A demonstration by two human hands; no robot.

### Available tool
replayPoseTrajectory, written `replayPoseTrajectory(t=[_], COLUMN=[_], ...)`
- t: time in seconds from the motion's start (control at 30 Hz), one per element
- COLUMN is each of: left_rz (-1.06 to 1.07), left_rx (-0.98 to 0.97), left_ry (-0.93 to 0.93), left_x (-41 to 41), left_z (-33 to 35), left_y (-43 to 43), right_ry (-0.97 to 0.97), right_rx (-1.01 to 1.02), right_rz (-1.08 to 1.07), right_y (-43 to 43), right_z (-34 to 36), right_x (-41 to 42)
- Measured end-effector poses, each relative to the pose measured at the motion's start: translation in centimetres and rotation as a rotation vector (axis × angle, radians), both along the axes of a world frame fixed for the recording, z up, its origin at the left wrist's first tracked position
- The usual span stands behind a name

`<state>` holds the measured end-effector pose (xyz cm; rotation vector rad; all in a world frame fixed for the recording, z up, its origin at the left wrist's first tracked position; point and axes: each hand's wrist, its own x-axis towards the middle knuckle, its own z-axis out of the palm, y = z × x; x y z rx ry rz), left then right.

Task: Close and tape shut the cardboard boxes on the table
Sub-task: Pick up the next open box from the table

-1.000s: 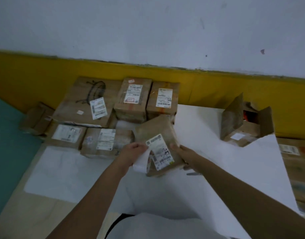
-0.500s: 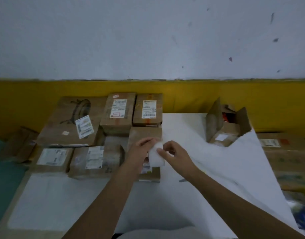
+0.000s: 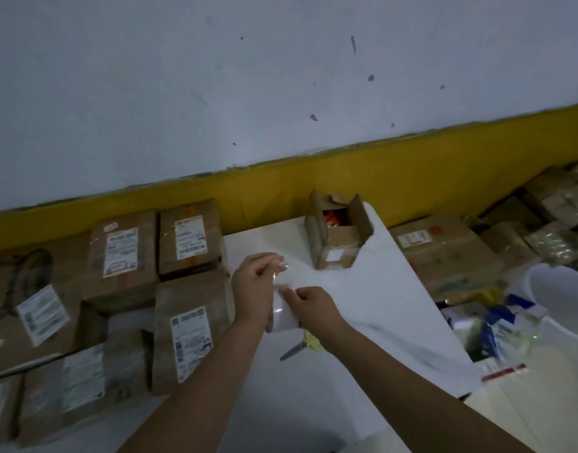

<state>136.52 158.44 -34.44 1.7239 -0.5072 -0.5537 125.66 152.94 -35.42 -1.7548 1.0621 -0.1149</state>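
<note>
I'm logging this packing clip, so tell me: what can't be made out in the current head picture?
Head view:
Open box contents: raised flaps hide all but a red patch.
Tape roll: largely covered by the left hand and right hand; its free end is blurred.
Scissors: handle end hidden behind the right wrist.
Shipping labels: print too small and blurred.
Leftmost boxes: cut off by the frame edge.

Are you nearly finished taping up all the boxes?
Mostly, it seems. Done: the labelled boxes on the left look closed, with shiny tape over some. In hand: the left hand and right hand hold the tape roll, seemingly freeing its end. Left: the open box at the back has its flaps up, with something red inside, and is not closed yet.
</note>
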Motion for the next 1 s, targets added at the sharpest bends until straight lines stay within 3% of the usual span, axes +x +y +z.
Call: replayPoseTrajectory(t=[0.17,0.33,0.47,0.63,0.77,1.0], left_rz=[-0.035,-0.075,-0.093,-0.132,-0.119,-0.164], left_rx=[-0.082,-0.125,-0.147,-0.153,-0.186,-0.117], left_ry=[0.13,0.204,0.22,0.281,0.386,0.505], left_x=[0.7,2.8,3.7,5.1,5.9,7.5], left_z=[-0.8,-0.7,-0.6,0.4,2.2,2.9], left_y=[-2.4,-4.2,-5.0,-4.4,-2.8,1.5], right_ry=[0.04,0.127,0.249,0.351,0.277,0.365], right_rx=[-0.025,-0.39,-0.448,-0.446,-0.438,-0.84], right_rz=[-0.097,-0.263,-0.201,-0.029,0.131,0.694], right_y=[-4.0,-12.0,-16.4,-17.3,-13.9,-10.9], right_z=[-0.5,-0.5,-2.2,-4.6,-4.4,-4.9], right_x=[-0.9,0.8,3.6,4.9,4.8,-1.0])
